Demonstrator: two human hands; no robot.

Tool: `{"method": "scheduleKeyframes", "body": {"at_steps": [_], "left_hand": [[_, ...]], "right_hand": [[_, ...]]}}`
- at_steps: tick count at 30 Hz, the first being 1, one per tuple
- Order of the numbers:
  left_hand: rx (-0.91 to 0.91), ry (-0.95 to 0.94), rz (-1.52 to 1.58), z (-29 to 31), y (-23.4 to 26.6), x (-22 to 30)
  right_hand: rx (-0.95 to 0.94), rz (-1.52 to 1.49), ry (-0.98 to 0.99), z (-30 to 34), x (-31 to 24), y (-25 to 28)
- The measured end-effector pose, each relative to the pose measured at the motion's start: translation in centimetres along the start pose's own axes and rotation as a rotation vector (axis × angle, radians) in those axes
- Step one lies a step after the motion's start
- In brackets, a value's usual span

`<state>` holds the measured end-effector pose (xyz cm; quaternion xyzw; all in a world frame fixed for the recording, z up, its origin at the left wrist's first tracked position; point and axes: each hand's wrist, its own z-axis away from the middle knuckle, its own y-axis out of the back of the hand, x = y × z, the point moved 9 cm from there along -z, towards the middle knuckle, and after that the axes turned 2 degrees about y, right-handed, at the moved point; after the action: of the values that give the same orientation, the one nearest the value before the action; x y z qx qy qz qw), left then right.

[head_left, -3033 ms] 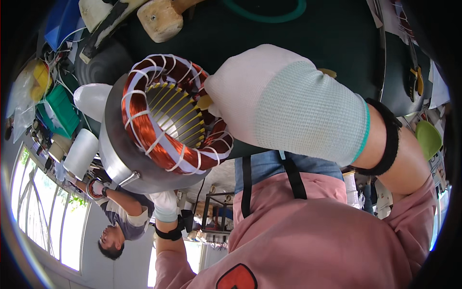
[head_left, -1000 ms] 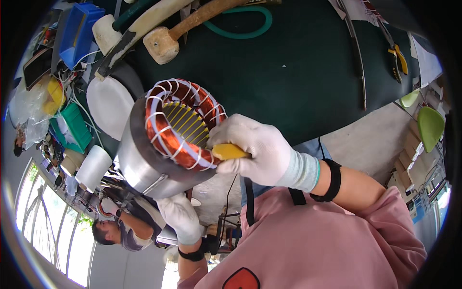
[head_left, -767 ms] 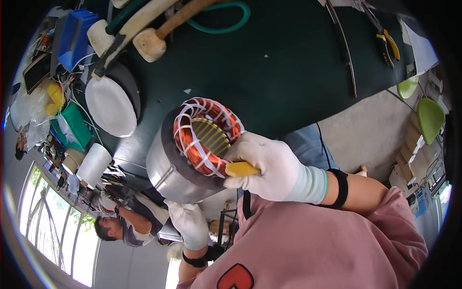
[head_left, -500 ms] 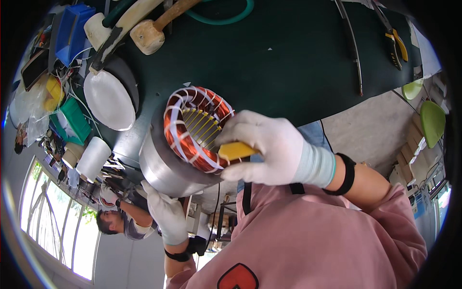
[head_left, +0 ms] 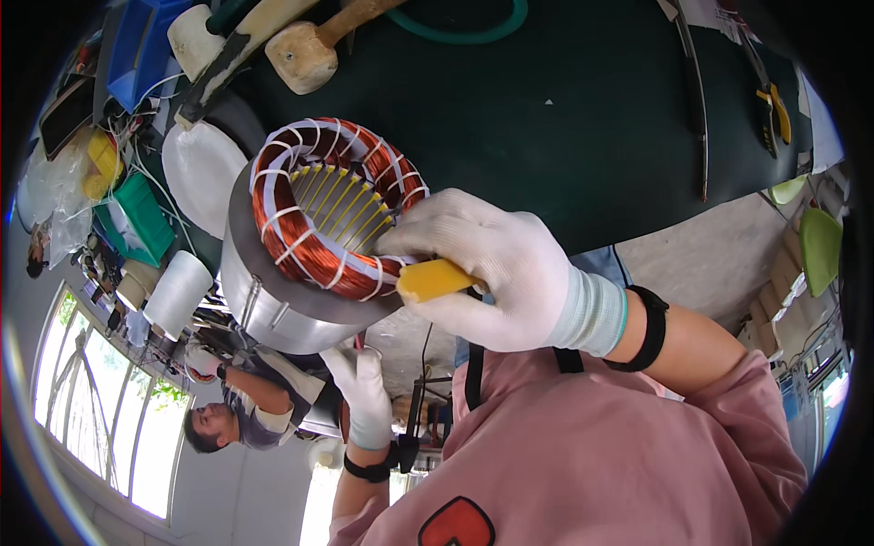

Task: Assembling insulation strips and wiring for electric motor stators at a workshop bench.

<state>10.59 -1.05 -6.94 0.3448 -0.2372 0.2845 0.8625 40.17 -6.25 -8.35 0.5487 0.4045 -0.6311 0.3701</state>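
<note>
By right hand (head_left: pixel 505 278): grey metal stator (head_left: pixel 273 305), copper coils (head_left: pixel 311 264) laced white.

Right hand (head_left: pixel 510 273) pinches, fingers (head_left: pixel 432 227) curled, by the near edge of the table (head_left: pixel 510 136); left hand (head_left: pixel 366 400) lower, fingers upward.

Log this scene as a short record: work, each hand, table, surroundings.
Work: stator, grey metal shell with a white-tied copper coil ring
Left hand: gloved, below the stator; contact unclear
Right hand: gloved, gripping a yellow piece at the coil's edge
Table: dark green; wooden mallet, green loop, pliers on it
Surroundings: another person at lower left, near windows
</note>
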Motion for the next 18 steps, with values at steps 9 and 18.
{"method": "scheduleKeyframes", "body": {"at_steps": [9, 18], "left_hand": [[-0.263, -0.005, 0.012, -5.1, 1.6, -2.2], [-0.137, -0.052, 0.126, -6.2, 1.8, -1.4]], "right_hand": [[0.053, 0.122, -0.043, -0.2, 1.9, 0.7], [0.083, -0.034, -0.117, 0.5, 2.9, -0.1]]}}
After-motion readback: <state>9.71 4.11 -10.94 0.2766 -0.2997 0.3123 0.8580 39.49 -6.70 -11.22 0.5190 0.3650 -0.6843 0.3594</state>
